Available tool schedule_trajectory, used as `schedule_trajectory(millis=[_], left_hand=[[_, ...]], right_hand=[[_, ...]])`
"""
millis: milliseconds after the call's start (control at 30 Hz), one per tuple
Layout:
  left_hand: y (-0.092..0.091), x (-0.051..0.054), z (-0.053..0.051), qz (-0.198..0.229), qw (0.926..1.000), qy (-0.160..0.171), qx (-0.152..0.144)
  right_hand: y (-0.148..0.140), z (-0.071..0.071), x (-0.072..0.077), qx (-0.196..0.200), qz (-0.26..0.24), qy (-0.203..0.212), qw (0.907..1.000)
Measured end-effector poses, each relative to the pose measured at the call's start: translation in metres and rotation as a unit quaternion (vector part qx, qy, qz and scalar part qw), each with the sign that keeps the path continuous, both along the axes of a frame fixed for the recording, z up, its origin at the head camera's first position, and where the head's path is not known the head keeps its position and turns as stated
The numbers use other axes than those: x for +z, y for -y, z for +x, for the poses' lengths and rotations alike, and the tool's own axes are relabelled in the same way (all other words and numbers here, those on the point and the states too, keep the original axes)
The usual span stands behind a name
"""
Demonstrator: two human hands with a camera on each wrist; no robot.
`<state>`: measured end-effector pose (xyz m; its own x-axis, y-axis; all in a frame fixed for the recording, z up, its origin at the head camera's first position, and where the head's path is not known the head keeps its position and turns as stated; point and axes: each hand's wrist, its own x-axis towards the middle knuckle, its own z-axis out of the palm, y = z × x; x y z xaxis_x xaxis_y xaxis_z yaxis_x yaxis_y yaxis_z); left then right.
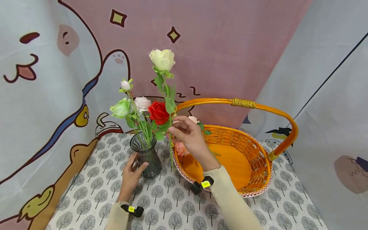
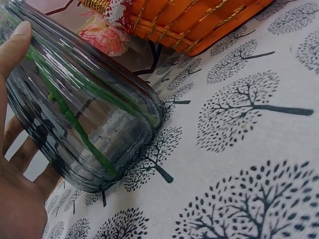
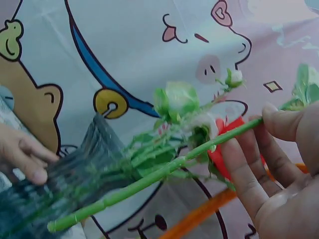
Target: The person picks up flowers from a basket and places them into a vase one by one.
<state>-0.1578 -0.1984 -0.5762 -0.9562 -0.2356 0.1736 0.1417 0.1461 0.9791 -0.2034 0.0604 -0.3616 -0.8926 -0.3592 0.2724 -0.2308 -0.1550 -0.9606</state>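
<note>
Your right hand (image 1: 189, 135) pinches white rose (image 1: 162, 60) by stem (image 3: 140, 183), right of vase (image 1: 152, 163); your left hand (image 1: 131, 175) clasps vase at near left. Stem could snag red rose (image 1: 159, 113), tipping vase if grip slackens.

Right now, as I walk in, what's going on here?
A person's right hand holds a cream rose upright by its stem beside a grey glass vase, the stem's lower end outside it. The left hand grips the vase, where a red rose and other flowers stand. To the right sits an orange basket with pink flowers at its left end.
</note>
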Motion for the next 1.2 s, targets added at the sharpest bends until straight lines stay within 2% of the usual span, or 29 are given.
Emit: schedule_trajectory(millis=[233,667,833,1033,1200], left_hand=[[0.000,0.001,0.000,0.004,1.0000,0.000,0.001],[0.002,-0.001,-0.001,0.004,1.0000,0.003,-0.002],[0.002,-0.001,-0.001,0.005,1.0000,0.003,-0.004],[0.002,-0.002,-0.002,0.009,0.9999,0.000,-0.006],[0.002,-0.002,-0.002,0.010,0.9999,0.003,-0.005]], right_hand=[[0.027,-0.004,0.014,0.001,-0.062,0.028,0.9977],[0.059,-0.022,0.029,-0.042,-0.069,-0.004,0.9967],[0.064,-0.028,0.031,-0.060,-0.072,-0.017,0.9954],[0.069,-0.034,0.030,-0.085,-0.099,-0.026,0.9911],[0.071,-0.031,0.018,-0.078,-0.046,-0.058,0.9941]])
